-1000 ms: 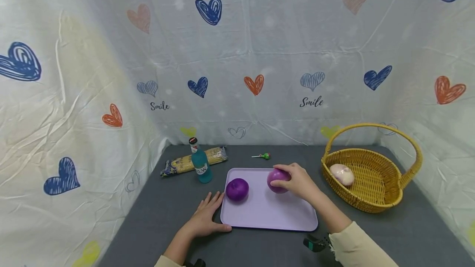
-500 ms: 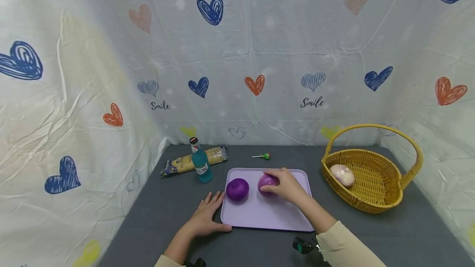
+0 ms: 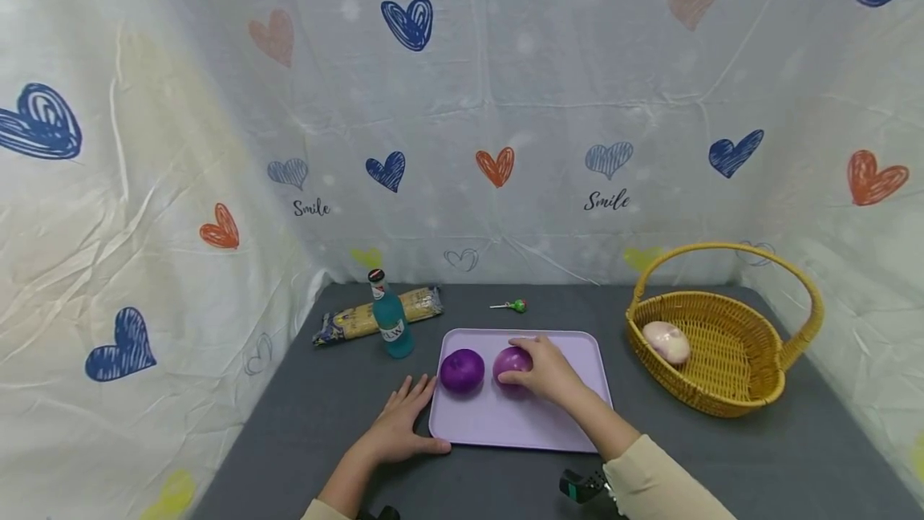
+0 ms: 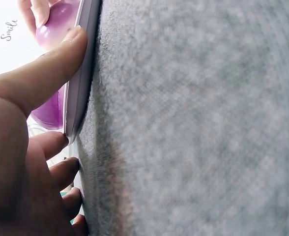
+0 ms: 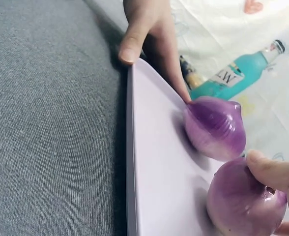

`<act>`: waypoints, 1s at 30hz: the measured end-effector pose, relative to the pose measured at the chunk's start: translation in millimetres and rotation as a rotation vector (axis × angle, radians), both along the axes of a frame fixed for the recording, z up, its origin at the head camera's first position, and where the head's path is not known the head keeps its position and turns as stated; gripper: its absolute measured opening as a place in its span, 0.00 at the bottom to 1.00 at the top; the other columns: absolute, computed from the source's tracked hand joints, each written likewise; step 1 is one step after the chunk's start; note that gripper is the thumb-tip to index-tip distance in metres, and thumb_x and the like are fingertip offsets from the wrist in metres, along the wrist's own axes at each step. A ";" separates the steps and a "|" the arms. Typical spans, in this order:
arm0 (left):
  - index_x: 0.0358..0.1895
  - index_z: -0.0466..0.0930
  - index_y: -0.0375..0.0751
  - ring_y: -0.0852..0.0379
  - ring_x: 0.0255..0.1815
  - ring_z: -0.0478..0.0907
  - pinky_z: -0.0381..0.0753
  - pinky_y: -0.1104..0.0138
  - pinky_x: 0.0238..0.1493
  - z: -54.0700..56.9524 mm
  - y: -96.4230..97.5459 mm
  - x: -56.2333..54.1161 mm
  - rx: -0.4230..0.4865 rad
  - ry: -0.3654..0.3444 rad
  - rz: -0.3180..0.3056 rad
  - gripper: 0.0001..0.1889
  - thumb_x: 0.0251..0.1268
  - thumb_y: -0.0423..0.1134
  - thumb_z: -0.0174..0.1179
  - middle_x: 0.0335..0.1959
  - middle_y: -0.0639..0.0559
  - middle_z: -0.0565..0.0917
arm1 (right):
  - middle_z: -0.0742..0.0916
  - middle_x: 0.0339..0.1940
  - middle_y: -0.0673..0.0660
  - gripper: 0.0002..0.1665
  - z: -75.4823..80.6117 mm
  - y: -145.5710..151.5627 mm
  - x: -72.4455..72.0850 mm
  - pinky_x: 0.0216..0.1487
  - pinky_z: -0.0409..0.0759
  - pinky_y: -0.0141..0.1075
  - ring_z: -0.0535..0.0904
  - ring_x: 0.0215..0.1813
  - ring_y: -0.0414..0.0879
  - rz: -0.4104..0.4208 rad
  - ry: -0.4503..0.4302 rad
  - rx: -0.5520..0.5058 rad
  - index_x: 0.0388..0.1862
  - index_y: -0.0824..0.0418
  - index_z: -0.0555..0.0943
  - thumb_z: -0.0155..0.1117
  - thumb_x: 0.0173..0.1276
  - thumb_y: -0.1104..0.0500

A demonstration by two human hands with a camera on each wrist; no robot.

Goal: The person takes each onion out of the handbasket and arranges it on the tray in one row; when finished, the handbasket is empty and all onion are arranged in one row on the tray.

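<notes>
My right hand [image 3: 550,377] grips a purple onion [image 3: 508,362] between thumb and fingers, over the middle of a lilac tray [image 3: 521,426]. Just left of it on the tray sits a second, darker purple onion [image 3: 462,370]. Seen from the right wrist, the gripped onion [image 5: 238,204] is close beside the second onion [image 5: 216,129], whose pointed tip faces away from the tray. My left hand [image 3: 397,428], fingers spread and straight, rests at the tray's near left corner. In the left wrist view its thumb [image 4: 61,61] lies against the tray's edge.
A yellow wicker basket [image 3: 703,400] with a tall handle stands at right, a pale pinkish-white bulb [image 3: 666,342] inside. Behind the tray lies a lollipop [image 3: 514,305]. A blue-green bottle [image 3: 391,319] stands at back left, before a long yellow packet [image 3: 354,322].
My right hand has moved left across the tray with the onion, bringing it closer to the other one. The tray's right edge has shifted slightly left. My left hand has stayed put.
</notes>
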State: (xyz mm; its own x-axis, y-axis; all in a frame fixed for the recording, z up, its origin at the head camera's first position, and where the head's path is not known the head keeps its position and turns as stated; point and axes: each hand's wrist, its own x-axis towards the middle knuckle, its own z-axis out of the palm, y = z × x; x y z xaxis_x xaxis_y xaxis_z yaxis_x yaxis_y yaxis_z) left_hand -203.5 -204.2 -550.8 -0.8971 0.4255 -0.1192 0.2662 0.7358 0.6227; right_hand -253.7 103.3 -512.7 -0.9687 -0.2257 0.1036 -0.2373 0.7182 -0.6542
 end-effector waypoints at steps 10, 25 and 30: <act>0.82 0.51 0.47 0.31 0.83 0.37 0.39 0.33 0.76 4.4 2.4 -0.8 -0.052 -0.026 0.026 0.61 0.48 0.69 0.72 0.83 0.40 0.52 | 0.83 0.53 0.60 0.42 4.2 -0.1 2.5 0.57 0.80 0.56 0.80 0.57 0.59 0.002 -0.021 0.024 0.65 0.56 0.80 0.81 0.53 0.41; 0.82 0.51 0.47 0.32 0.83 0.37 0.40 0.33 0.76 3.6 2.5 -0.2 -0.053 -0.026 0.024 0.60 0.49 0.67 0.72 0.83 0.40 0.52 | 0.82 0.60 0.62 0.38 29.9 12.4 9.1 0.60 0.78 0.59 0.77 0.64 0.62 0.021 0.025 0.028 0.65 0.54 0.81 0.79 0.57 0.44; 0.82 0.51 0.47 0.31 0.83 0.38 0.40 0.32 0.76 3.9 2.6 -0.6 -0.049 -0.028 0.025 0.60 0.49 0.68 0.72 0.83 0.39 0.52 | 0.82 0.60 0.61 0.35 44.5 23.4 12.3 0.63 0.76 0.59 0.78 0.64 0.61 0.033 0.054 0.001 0.65 0.55 0.81 0.78 0.59 0.48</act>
